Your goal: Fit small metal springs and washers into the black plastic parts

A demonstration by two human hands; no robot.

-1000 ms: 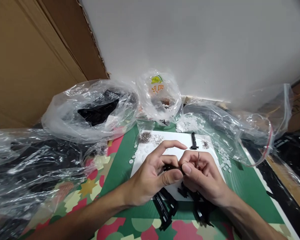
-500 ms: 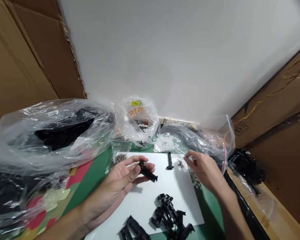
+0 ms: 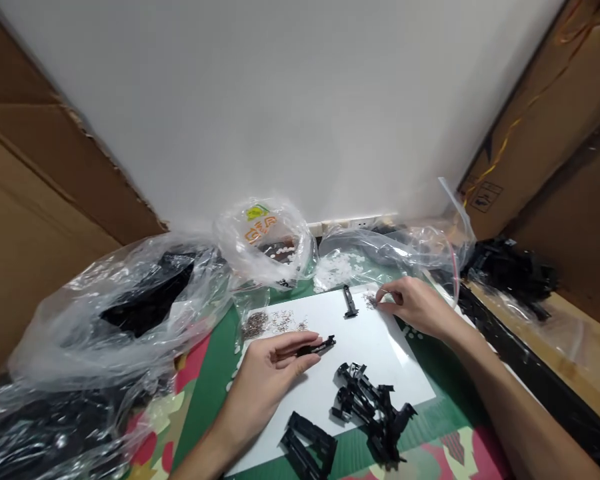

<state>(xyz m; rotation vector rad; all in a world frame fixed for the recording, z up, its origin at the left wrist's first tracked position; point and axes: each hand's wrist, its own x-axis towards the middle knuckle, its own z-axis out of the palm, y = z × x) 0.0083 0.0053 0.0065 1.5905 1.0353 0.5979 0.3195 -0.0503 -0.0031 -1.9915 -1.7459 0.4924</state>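
A black plastic part (image 3: 318, 347) is pinched in the left hand (image 3: 270, 373) above the white sheet (image 3: 380, 347). The right hand (image 3: 415, 307) grip is pressed together on small metal springs (image 3: 371, 301).

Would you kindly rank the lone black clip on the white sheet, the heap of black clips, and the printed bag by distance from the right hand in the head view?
From the right hand:
1. Lone black clip, just to its left on the white sheet.
2. Heap of black clips, below it at the sheet's near edge.
3. Printed bag, far left, by the wall.
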